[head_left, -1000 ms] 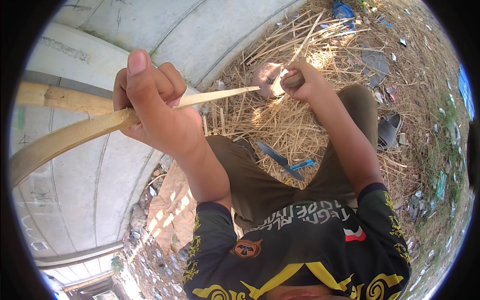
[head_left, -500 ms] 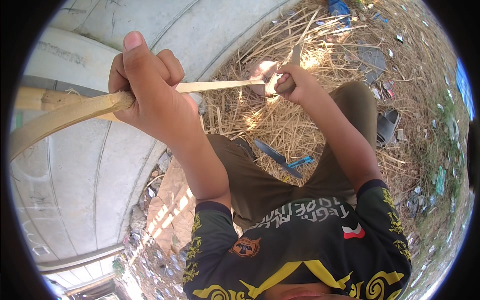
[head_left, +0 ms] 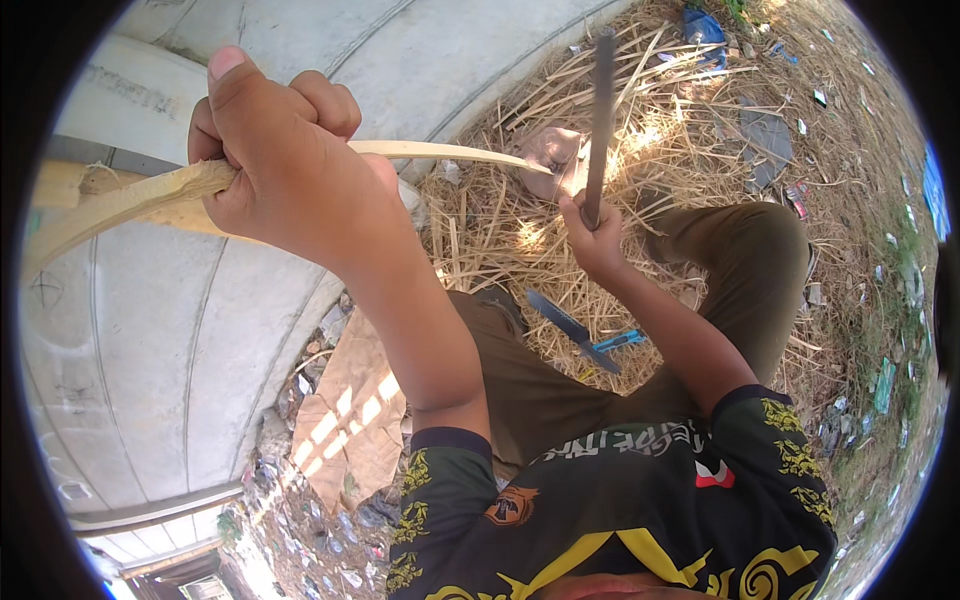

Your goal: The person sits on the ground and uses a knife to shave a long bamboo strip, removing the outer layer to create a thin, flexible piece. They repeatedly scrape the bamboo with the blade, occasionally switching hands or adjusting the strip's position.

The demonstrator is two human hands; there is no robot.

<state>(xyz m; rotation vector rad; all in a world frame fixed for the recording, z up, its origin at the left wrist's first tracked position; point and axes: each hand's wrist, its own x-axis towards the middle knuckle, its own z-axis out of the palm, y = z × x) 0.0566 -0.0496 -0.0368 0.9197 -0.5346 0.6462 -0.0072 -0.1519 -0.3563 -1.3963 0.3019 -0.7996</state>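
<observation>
The long pale strip (head_left: 430,149) is held crosswise, clasped in curled fingers by the left hand (head_left: 285,150), tip pointed rightward; just past that tip, angled across its line, a dark slim tool (head_left: 600,125) is gripped by the nearer right hand (head_left: 597,243), fingers wrapped.

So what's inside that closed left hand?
A split bamboo strip appears to run through the left hand, showing on both sides; the gripped stretch is covered, so unseen.

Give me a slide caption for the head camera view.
Left hand gripping a curved pale strip; right hand holding a slim dark tool.
</observation>
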